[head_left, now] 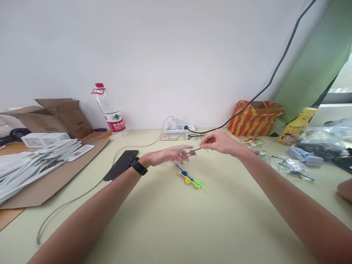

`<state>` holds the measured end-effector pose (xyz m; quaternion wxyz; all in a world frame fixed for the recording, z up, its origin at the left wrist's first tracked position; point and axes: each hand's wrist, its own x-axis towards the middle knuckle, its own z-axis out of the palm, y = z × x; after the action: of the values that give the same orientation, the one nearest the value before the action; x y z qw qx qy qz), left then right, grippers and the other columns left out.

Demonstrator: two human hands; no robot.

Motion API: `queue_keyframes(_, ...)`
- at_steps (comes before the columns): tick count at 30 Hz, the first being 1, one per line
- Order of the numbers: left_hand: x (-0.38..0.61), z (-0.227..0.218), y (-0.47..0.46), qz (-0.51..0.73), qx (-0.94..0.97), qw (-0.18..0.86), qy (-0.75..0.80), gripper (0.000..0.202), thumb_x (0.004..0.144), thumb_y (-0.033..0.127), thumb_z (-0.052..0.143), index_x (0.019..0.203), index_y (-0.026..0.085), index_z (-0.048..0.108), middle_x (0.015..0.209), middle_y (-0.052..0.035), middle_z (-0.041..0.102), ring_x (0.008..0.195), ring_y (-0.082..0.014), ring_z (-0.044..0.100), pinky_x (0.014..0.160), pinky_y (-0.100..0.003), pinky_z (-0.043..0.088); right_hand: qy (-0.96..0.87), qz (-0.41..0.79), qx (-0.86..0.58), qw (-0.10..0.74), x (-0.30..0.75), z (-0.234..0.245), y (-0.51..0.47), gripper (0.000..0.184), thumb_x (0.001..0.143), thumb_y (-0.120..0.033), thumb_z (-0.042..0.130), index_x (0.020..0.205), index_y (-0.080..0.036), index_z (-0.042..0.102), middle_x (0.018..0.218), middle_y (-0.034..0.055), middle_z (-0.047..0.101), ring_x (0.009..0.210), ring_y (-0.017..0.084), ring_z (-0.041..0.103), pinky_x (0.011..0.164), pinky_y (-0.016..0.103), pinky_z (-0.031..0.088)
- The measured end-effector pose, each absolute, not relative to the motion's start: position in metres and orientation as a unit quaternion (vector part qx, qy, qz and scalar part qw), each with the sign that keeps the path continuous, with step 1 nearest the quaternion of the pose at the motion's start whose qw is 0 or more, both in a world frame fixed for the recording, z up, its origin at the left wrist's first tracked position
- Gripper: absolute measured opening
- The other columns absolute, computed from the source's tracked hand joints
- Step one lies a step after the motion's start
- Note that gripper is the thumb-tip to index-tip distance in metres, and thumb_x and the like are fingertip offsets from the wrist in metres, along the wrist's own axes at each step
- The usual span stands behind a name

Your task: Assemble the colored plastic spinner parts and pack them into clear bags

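My right hand (216, 142) pinches the end of a thin dark stick (199, 149) between thumb and fingertips. The stick slants down to the left towards a small dark round piece (191, 152) over my left palm. With its palm turned up, my left hand (174, 154) holds a small clear plastic bag (168, 162) with a bit of red on it; its fingers are partly hidden and blurred. Just below, blue, yellow and green plastic spinner pieces (188, 177) lie on the table, with pale round parts under them.
A black phone (121, 165) with a cable lies at left, by cardboard and stacked white sheets (41, 157). Behind stand a water bottle (111, 113), a power strip (180, 128) and glasses (196, 136). A striped bag (253, 119), yellow bottle (295, 126) and packets (291, 167) are at right.
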<state>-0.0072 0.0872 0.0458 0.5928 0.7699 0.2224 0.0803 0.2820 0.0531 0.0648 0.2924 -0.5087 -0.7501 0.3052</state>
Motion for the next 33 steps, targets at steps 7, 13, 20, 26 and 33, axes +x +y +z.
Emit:
queue_keyframes(7,-0.007,0.044,0.088,0.081,0.771,0.591,0.220,0.073,0.091,0.030,0.056,0.161,0.032,0.035,0.142,-0.0114,0.058,0.131,-0.0310,0.055,0.106,-0.044,0.045,-0.770,0.296,-0.495,0.274,0.286,0.066,0.054,0.025,0.079,-0.043,0.075,0.090,-0.021,0.076,0.087,0.0049,0.074,0.079,0.020,0.064,0.065,0.029,0.047)
queue_keyframes(13,-0.006,0.043,0.088,0.079,0.772,0.592,0.218,0.074,0.090,0.029,0.057,0.161,0.032,0.036,0.141,-0.0111,0.058,0.127,-0.0304,0.056,0.104,-0.045,0.046,-0.776,0.335,-0.452,0.285,0.287,0.065,0.055,0.025,0.078,-0.038,0.076,0.093,-0.018,0.074,0.095,0.0072,0.075,0.083,0.020,0.065,0.071,0.031,0.049)
queue_keyframes(20,-0.006,0.047,0.085,0.073,0.768,0.599,0.214,0.076,0.090,0.028,0.056,0.162,0.031,0.033,0.146,-0.0110,0.056,0.129,-0.0303,0.055,0.107,-0.045,0.044,-0.782,0.304,-0.462,0.288,0.284,0.068,0.053,0.026,0.076,-0.041,0.077,0.089,-0.019,0.074,0.087,0.0041,0.073,0.075,0.017,0.061,0.065,0.029,0.045)
queue_keyframes(26,-0.005,0.047,0.085,0.081,0.767,0.604,0.201,0.075,0.088,0.028,0.057,0.160,0.031,0.036,0.153,-0.0107,0.052,0.128,-0.0305,0.055,0.105,-0.044,0.044,-0.746,0.353,-0.451,0.340,0.287,0.073,0.051,0.025,0.074,-0.038,0.081,0.090,-0.019,0.076,0.091,0.0053,0.075,0.087,0.021,0.066,0.075,0.031,0.048)
queue_keyframes(33,-0.002,0.042,0.085,0.096,0.762,0.603,0.216,0.068,0.088,0.029,0.058,0.155,0.026,0.045,0.134,-0.0113,0.062,0.123,-0.0299,0.056,0.098,-0.040,0.046,-0.628,0.442,-0.487,0.416,0.282,0.077,0.054,0.034,0.057,-0.035,0.092,0.084,-0.020,0.076,0.083,0.0039,0.072,0.071,0.015,0.055,0.056,0.028,0.034)
